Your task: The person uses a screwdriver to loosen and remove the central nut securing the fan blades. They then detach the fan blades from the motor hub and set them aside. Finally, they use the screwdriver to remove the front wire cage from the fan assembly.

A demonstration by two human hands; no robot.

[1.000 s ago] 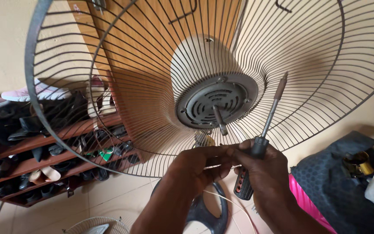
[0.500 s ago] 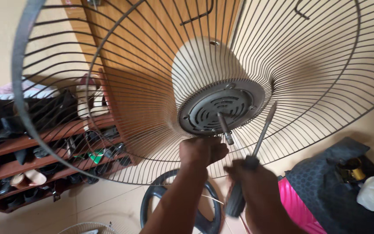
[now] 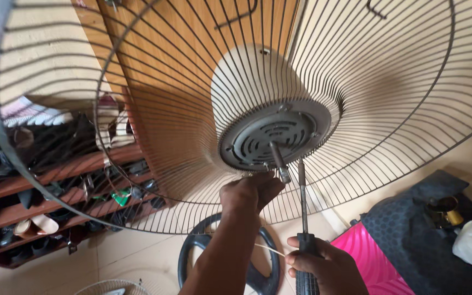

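My left hand is clenched at the lower edge of the grey motor plate, just under the bare shaft; what it pinches there I cannot tell. My right hand grasps the dark handle of a screwdriver, blade pointing up beside the shaft tip. The motor sits at the hub of the wire fan guard, tilted toward me. A black round base lies on the floor below. A wooden shoe rack stands left.
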